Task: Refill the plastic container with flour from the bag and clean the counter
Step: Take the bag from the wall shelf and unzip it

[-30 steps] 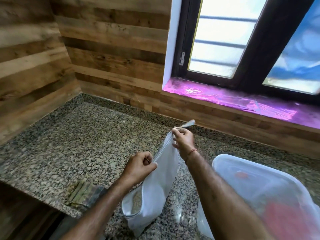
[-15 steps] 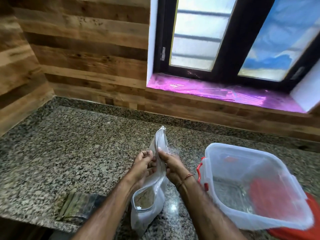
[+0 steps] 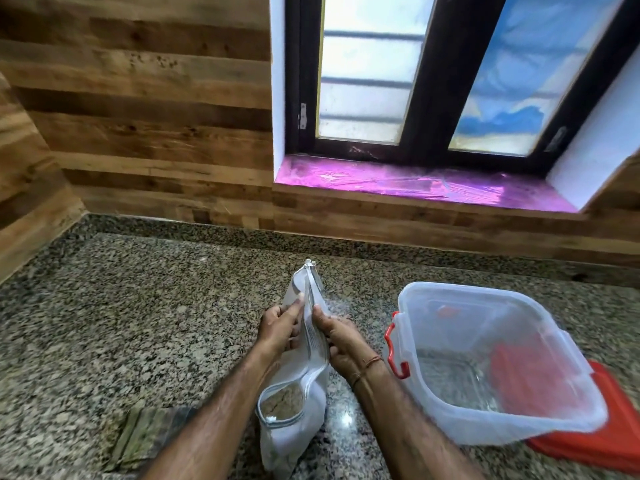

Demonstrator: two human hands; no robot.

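Where the head view looks down on the granite counter point(image 3: 156, 323), the flour bag point(image 3: 294, 431) stands upright between both hands. The left hand point(image 3: 278, 329) grips the left lip of the zip mouth with its fingers curled on it. The right hand point(image 3: 341, 341) pinches the right lip. Nearer the camera the mouth gapes, showing pale brown flour point(image 3: 280, 400). Just right of the bag sits the clear plastic container point(image 3: 450, 341), open, with red latches, its right side over a red lid point(image 3: 602, 441). A folded greenish cloth point(image 3: 145, 434) lies at near left.
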